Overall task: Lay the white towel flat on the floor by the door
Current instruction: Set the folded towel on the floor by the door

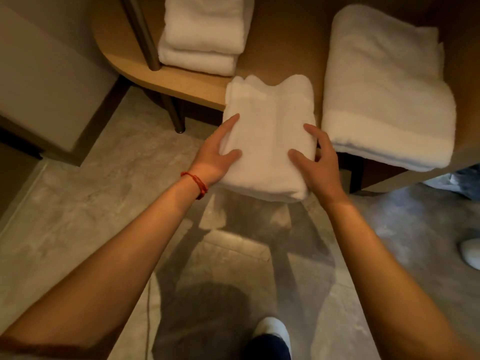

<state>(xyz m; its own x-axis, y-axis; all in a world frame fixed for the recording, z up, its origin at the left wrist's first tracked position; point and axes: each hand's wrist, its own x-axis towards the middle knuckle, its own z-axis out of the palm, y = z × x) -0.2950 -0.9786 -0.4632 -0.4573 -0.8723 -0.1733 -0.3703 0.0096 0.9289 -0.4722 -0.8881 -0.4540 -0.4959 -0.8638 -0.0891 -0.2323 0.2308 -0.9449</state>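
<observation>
- The folded white towel point(268, 136) sits in the middle of the frame, half on the front edge of the wooden shelf point(280, 48) and half overhanging the floor, so I judge it is being drawn off the shelf rather than stored there.
- The left hand point(220, 149) clasps the towel's left side, thumb on top and fingers spread along the edge; the grip is wide but pressed to the cloth, which keeps the fold from slumping open.
- The right hand point(315, 157) takes the right side the same way, thumb and forefinger on top and the other fingers curled down the side; how far they reach underneath I cannot tell.
- Two hands at opposite sides make sense for a thick, soft bundle: one hand alone would let it sag and unfold.
- A red string bracelet point(198, 184) circles the left wrist.
- A larger folded towel point(384, 94) lies just beside, at the right of the frame, its front edge also over the lip; a stack of folded towels point(202, 37) rests at the upper middle, behind a metal post point(142, 32).
- The pale stone floor point(78, 203) fills the lower frame, with a white slipper point(271, 327) at the bottom.
- No door shows here, so the towel has yet to be carried, opened and spread flat; the task looks barely begun.
</observation>
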